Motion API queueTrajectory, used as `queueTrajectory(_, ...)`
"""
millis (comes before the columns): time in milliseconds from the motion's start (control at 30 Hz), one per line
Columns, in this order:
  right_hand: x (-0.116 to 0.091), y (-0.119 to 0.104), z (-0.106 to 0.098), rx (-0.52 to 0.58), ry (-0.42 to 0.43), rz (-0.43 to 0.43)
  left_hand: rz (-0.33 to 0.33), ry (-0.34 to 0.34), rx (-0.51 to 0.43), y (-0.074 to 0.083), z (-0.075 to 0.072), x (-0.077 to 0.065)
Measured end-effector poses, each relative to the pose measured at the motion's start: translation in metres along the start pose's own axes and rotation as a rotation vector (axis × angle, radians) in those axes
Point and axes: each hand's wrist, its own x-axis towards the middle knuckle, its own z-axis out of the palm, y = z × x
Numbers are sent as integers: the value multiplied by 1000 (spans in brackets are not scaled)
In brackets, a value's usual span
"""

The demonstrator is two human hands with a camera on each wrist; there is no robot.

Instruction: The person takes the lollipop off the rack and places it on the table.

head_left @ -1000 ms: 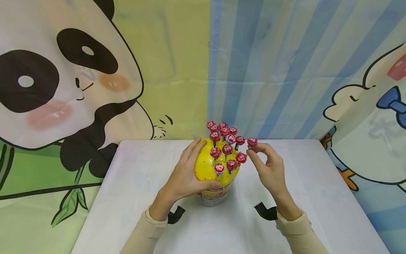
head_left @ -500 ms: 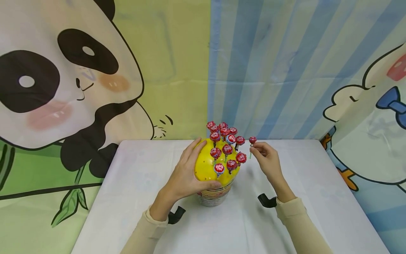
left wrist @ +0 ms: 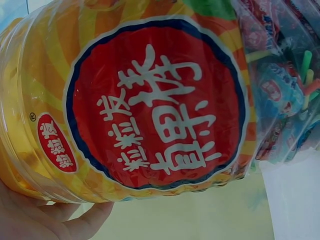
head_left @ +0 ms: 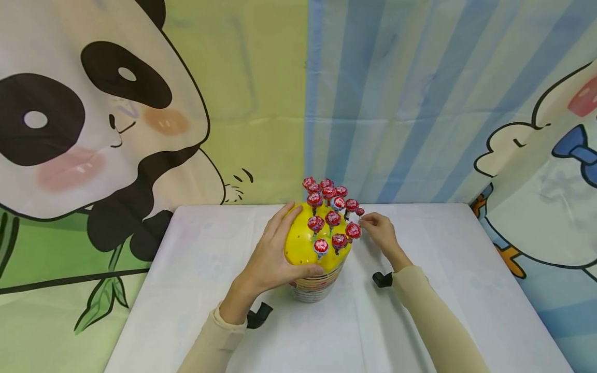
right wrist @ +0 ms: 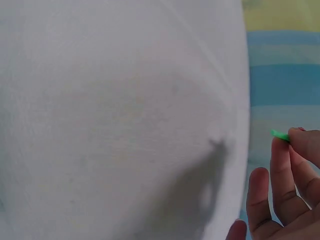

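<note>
A clear plastic jar (head_left: 311, 294) with a domed yellow lid (head_left: 298, 248) stands on the table, and several red-wrapped lollipops (head_left: 333, 218) stick out of the lid. My left hand (head_left: 272, 254) grips the lid from the left side, thumb along the front. In the left wrist view the jar's red and yellow label (left wrist: 165, 110) fills most of the picture, with more lollipops (left wrist: 280, 92) inside. Just right of the lid, my right hand (head_left: 379, 230) pinches one lollipop (head_left: 360, 211). Its green stick (right wrist: 280, 135) shows between thumb and fingertip in the right wrist view.
A white cloth covers the table (head_left: 210, 248). Behind it hangs a backdrop with a cartoon panda (head_left: 116, 103) on the left and blue stripes (head_left: 396, 103) on the right. Black curved pieces (head_left: 259, 315) sit at both wrists.
My right hand first lifted its lollipop upright, then moved left and away from me to the lid's right side. The left hand and the jar have stayed in place.
</note>
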Motion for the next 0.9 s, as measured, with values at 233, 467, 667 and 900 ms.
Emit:
queueTrajectory(233, 10, 12, 11, -101, -18, 119, -11, -2, -5, 0, 0, -1)
queueTrajectory(467, 12, 15, 16, -221, -25, 149, -13, -5, -8, 2, 0, 0)
queueTrajectory(667, 10, 20, 17, -248, -42, 162, -24, -9, -23, 1, 3, -2)
queueTrajectory(900, 8, 25, 13, -216, -11, 87, -11, 6, -24, 1, 2, -2)
